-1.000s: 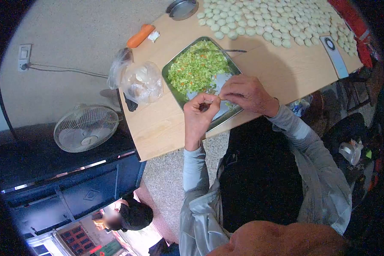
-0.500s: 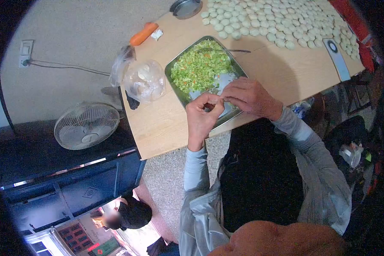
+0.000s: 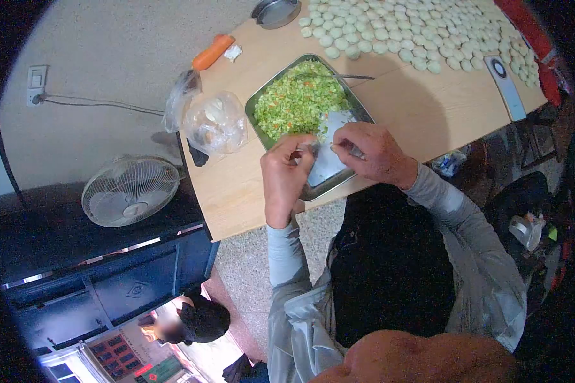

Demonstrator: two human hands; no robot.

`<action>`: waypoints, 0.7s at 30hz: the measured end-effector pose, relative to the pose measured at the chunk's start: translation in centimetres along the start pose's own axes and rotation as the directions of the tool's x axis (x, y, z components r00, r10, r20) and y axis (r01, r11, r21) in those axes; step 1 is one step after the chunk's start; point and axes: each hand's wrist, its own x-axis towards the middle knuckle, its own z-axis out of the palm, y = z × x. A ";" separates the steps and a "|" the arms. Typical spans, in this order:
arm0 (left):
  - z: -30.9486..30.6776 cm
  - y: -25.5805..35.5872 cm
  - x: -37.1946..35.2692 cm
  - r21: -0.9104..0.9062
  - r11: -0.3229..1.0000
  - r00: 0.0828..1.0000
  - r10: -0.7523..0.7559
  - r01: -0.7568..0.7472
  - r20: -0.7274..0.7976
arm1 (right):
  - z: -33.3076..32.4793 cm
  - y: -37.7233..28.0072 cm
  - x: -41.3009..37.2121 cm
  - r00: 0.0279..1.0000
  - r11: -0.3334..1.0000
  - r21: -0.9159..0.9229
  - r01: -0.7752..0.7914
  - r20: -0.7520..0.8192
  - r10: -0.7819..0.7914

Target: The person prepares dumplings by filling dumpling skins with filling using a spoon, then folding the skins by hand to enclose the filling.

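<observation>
A metal tray (image 3: 254, 102) holds chopped green vegetables with orange bits (image 3: 297, 99). A thin dark utensil handle (image 3: 358, 77) sticks out over its right rim. Above the tray's near part, my left hand (image 3: 286, 175) is closed, thumb and fingertips pinched together beside the chopped vegetables. Opposite it, my right hand (image 3: 375, 153) is also closed, fingers curled and tips pinched. Whatever either hand pinches is too small to make out. Between the two hands a gap shows the tray's pale floor.
Many round pale dough pieces (image 3: 390, 29) cover the table's far side, with a long grey device (image 3: 505, 88) near them. A carrot (image 3: 213, 52), clear plastic bags (image 3: 216, 121) and a round metal pan (image 3: 276, 13) lie about. A fan (image 3: 131, 191) stands left; a person (image 3: 201, 319) is beyond the door.
My hands were together at the fingertips and have moved apart. The left hand shifted left and the right hand slightly down, baring more of the tray's floor.
</observation>
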 end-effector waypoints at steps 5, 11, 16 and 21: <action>-1.9 -2.6 2.2 0.149 0.976 0.985 0.166 -0.158 -0.044 | 0.3 0.4 -0.1 1.000 0.993 -0.117 -0.003 0.010 0.004; -2.7 -3.6 6.7 0.483 0.864 0.948 0.260 -0.144 -0.183 | 0.7 0.4 -0.2 0.998 0.975 -0.215 0.057 0.013 -0.055; -2.2 -4.3 7.8 0.590 0.792 0.950 0.285 -0.157 -0.129 | 0.3 0.4 -0.2 0.996 0.972 -0.234 0.032 0.088 -0.012; -2.1 -4.2 7.0 0.537 0.817 0.930 0.336 -0.208 -0.152 | 0.3 0.3 -0.2 0.996 0.974 -0.224 0.022 0.086 -0.003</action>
